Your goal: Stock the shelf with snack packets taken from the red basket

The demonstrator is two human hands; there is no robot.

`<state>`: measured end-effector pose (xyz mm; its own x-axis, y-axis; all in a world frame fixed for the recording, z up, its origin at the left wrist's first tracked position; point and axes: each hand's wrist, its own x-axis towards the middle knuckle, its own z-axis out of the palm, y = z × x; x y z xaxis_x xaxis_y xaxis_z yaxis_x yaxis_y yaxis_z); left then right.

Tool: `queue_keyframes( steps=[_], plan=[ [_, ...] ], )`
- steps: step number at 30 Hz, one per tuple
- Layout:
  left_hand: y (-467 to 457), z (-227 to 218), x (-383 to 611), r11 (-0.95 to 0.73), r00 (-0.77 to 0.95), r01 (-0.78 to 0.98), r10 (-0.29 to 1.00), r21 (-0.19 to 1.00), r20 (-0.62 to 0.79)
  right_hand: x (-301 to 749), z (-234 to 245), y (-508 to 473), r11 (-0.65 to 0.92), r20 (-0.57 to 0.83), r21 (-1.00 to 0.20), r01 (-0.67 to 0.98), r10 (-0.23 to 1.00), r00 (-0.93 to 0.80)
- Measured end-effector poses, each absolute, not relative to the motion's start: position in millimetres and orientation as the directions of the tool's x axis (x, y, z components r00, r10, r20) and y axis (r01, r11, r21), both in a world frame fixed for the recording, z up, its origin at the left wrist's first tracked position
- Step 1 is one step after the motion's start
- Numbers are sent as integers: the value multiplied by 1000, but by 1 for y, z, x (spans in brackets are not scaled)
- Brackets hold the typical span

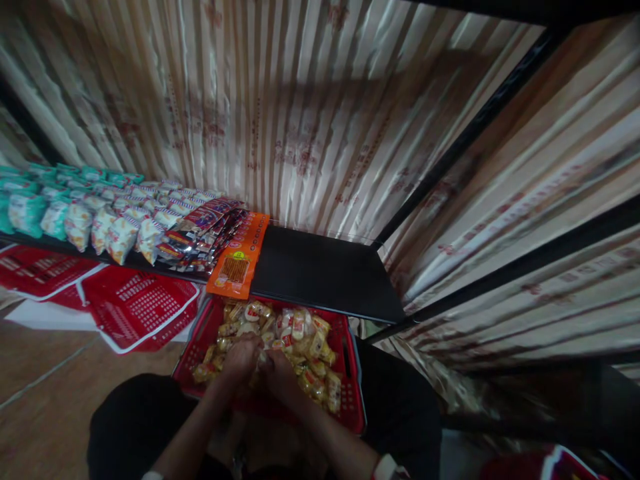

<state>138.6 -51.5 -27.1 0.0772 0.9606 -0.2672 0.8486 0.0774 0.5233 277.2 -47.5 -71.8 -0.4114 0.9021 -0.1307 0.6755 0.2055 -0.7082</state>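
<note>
My left hand [243, 355] and my right hand [275, 371] meet over a red plastic basket [354, 390]. The fingers of both are closed and drawn close together. A small pale bit shows between them, too dim and blurred to name. Below and around the hands, the basket holds many small wrapped snacks [314, 383] in clear and yellow packaging, some with red print. Just beyond the hands, an orange snack packet [239, 257] lies on the black shelf and overhangs its front edge.
On the black shelf [320, 270], dark shiny packets [195, 237], white bags [123, 237] and green bags [27, 210] stand in rows to the left. Further red baskets [137, 307] sit beneath. A patterned curtain [300, 133] hangs behind; black frame bars [465, 153] slant at right.
</note>
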Motion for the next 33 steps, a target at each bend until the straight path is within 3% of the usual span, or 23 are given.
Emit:
queue_keyframes(
  steps=[6,11,18,22,30,33],
  plan=[
    [-27,-2,135,40,88,790,980,611,-177,280,-53,-34,141,-57,-879,456,917,-394],
    [2,15,134,22,71,645,993,764,-89,291,-27,-11,117,-44,-903,414,932,-360],
    [37,25,130,167,-39,192,986,967,-163,293,3,29,128,-5,-931,341,932,-364],
    [48,28,125,187,-59,37,981,982,-185,290,9,47,27,-66,-957,288,949,-307],
    [60,35,127,201,-71,-27,977,979,-203,292,9,81,-16,-46,-994,109,960,-275],
    [67,32,129,201,-96,42,976,979,-196,295,15,91,-20,-45,-995,101,967,-251]
  ],
)
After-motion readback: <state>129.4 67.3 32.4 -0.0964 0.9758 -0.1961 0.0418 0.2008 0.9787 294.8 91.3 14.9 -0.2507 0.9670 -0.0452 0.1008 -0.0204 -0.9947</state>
